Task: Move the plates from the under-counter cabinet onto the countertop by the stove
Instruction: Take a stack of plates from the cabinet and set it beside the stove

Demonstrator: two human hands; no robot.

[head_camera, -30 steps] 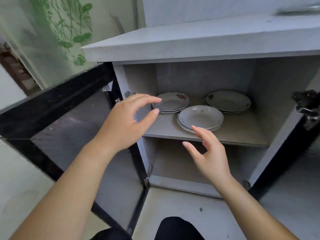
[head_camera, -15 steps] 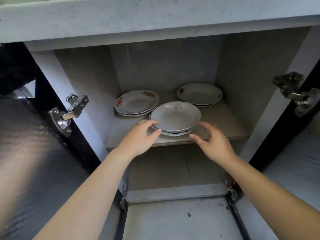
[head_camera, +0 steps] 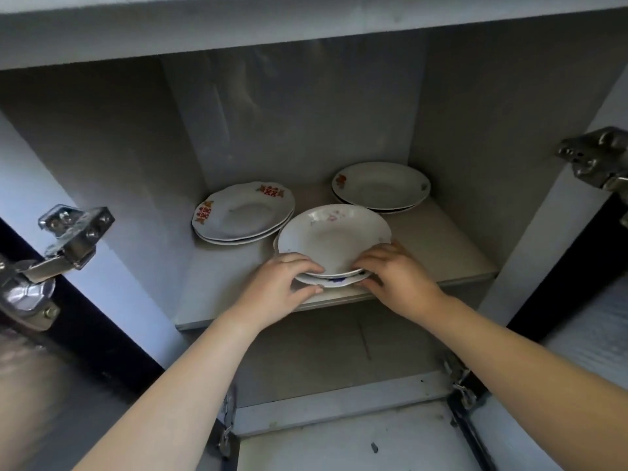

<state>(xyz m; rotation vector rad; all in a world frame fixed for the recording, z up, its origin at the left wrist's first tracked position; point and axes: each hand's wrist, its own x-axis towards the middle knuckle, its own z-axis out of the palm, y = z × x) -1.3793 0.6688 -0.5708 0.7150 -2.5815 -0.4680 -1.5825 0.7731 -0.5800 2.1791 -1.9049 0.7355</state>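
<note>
Your left hand (head_camera: pixel 278 287) and right hand (head_camera: pixel 397 277) each pinch the near rim of the front stack of white shallow ceramic plates (head_camera: pixel 333 239), with curled fingers and thumbs closed on it from either side. That stack sits at the front edge of the grey cabinet shelf (head_camera: pixel 441 246) and is not yet carried out. Its top plate looks tilted against the one beneath. If you catch only the upper rim, the lower plate could slide off and drop. Just behind-left of the stack lies a red-printed white pile (head_camera: pixel 243 212), and behind-right a plainer white pile (head_camera: pixel 380 186). A careless pull could knock either one. Above the stack juts the grey tabletop edge (head_camera: pixel 306 28), which you could clip by lifting too early.
</note>
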